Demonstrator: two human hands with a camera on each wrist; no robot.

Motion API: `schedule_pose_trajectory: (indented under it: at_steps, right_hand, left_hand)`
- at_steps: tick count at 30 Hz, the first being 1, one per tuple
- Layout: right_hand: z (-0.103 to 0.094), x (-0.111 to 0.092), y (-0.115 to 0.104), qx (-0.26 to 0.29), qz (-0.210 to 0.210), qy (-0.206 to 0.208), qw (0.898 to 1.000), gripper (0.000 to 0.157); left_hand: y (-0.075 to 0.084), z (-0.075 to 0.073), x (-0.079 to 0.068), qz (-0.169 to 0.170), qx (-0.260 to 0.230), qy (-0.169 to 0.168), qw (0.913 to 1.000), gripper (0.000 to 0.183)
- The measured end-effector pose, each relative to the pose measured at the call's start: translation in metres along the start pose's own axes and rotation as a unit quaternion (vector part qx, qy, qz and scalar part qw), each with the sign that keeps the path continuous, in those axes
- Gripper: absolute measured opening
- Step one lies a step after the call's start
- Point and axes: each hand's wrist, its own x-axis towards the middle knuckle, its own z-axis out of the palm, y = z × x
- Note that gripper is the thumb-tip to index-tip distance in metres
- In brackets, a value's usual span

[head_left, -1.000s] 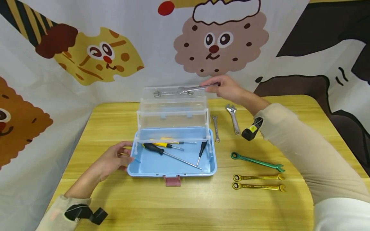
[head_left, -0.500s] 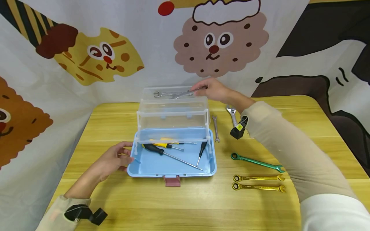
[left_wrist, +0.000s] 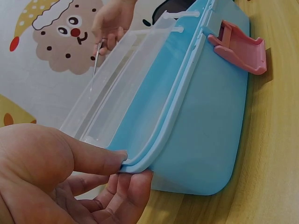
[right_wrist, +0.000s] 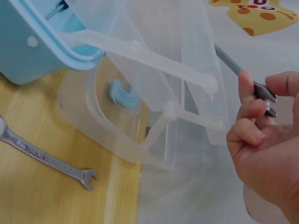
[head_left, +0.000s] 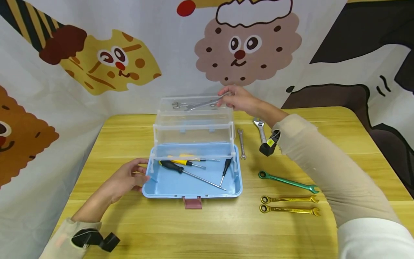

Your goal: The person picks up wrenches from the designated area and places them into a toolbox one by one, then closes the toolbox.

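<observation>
A light-blue toolbox [head_left: 192,188] stands unfolded, its clear stepped trays [head_left: 194,118] raised at the back. My left hand [head_left: 127,177] pinches the box's left rim, thumb [left_wrist: 100,160] above and fingers beneath. Over the top tray, my right hand [head_left: 240,100] grips a silver open-end wrench [head_left: 207,103] by one end; the other end slants down to the left into the tray. In the right wrist view, the wrench's jaw end [right_wrist: 265,95] sticks out between thumb and fingers. Another silver wrench [head_left: 176,105] lies in that tray, partly behind the held one.
Screwdrivers with black [head_left: 171,166] and yellow [head_left: 182,162] handles lie in the box. Right of it are a small wrench [head_left: 242,144], an adjustable wrench [head_left: 260,127], a green wrench [head_left: 288,181] and two gold wrenches [head_left: 291,204]. A pink latch [head_left: 193,203] hangs in front.
My right hand has moved left with the wrench, which has gone from nearly level to slanting down into the top tray. The left hand stays on the box rim.
</observation>
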Motion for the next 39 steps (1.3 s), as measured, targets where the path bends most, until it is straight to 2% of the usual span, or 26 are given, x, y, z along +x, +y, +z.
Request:
schedule_pose_trajectory:
  at_steps: [4,8,12,16,18,24,39]
  right_hand:
    - [-0.003,-0.003,0.001,0.031,-0.018,-0.03,0.999,0.037]
    - [-0.005,-0.003,0.003,0.019,-0.041,-0.05,0.998,0.037]
    - [-0.007,-0.003,0.007,-0.049,-0.068,-0.029,0.996,0.037]
    - [-0.006,-0.001,0.01,-0.134,-0.1,0.009,0.986,0.034]
    - [-0.005,0.0,0.011,-0.156,-0.106,0.019,0.982,0.032]
    - [0.0,0.002,0.011,-0.192,-0.106,0.032,0.975,0.032]
    - [0.004,0.004,0.012,-0.248,-0.097,0.015,0.964,0.036]
  left_hand:
    - [0.0,-0.001,0.0,-0.001,0.001,0.0,1.0,0.057]
    - [0.0,0.0,0.0,-0.001,0.002,0.0,1.0,0.057]
    - [-0.001,0.0,0.0,-0.001,0.002,0.0,1.0,0.057]
    - [-0.001,0.0,0.0,0.0,0.001,-0.001,1.0,0.057]
    - [-0.001,0.0,0.0,0.0,0.001,-0.001,1.0,0.057]
    - [-0.001,0.0,0.0,0.0,0.003,0.0,1.0,0.058]
    - [-0.001,0.0,0.0,-0.004,0.003,0.004,1.0,0.058]
